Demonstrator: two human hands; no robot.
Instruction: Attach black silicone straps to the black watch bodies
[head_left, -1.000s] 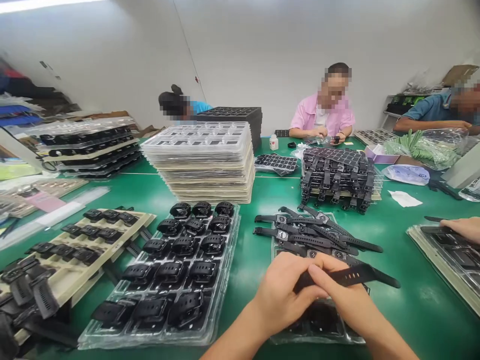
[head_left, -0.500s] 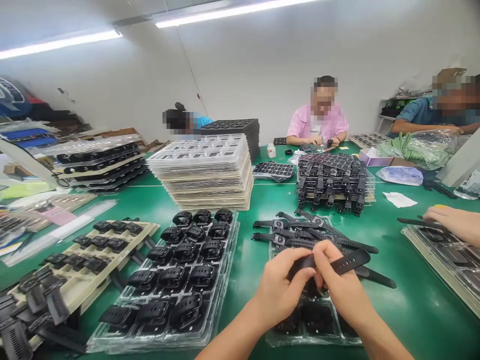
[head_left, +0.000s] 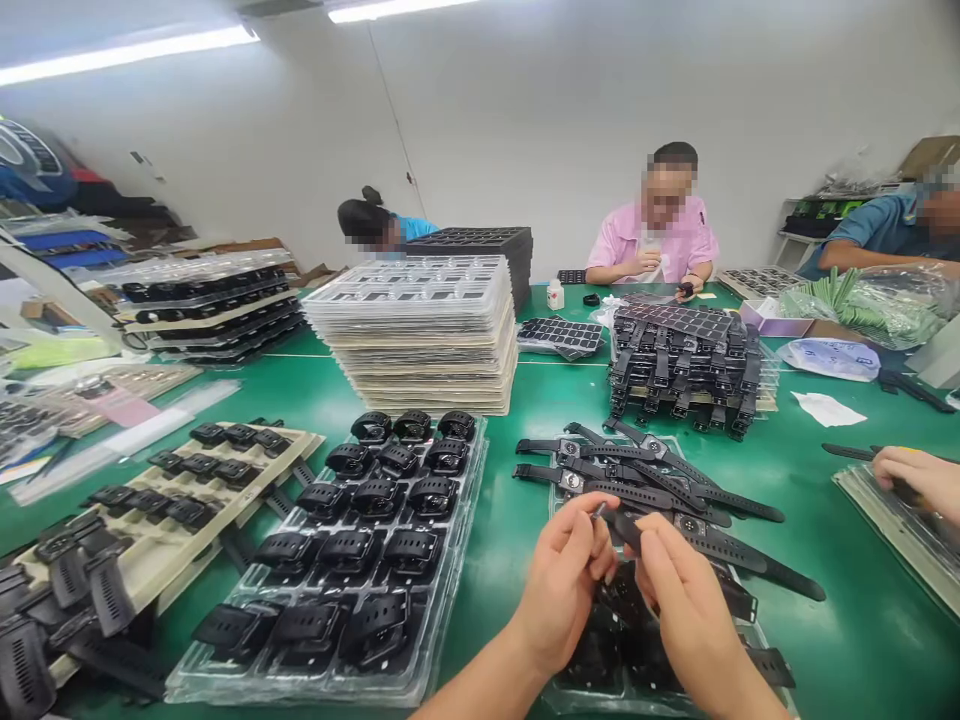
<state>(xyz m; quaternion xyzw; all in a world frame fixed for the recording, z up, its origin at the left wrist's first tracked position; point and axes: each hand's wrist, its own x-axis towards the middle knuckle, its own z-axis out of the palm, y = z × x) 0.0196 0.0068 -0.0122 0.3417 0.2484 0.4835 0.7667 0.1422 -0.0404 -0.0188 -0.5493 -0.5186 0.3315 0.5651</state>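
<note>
Both hands have dropped nearer the tray since half a second ago, and the strap that stuck out to the right is now folded in between them. Left hand (head_left: 564, 590) and right hand (head_left: 679, 615) pinch a black watch strap (head_left: 626, 528) together, fingertips closed on it above a clear blister tray (head_left: 559, 640) on the green table (head_left: 517, 400). Loose smartwatches (head_left: 637, 475) lie just beyond, a tray of finished watches (head_left: 367, 540) to the left. Judging by its bend, the strap is light, soft rubber, grippy rather than slick, best held near the buckle end. A co-worker's hand (head_left: 911, 478) rests at far right.
</note>
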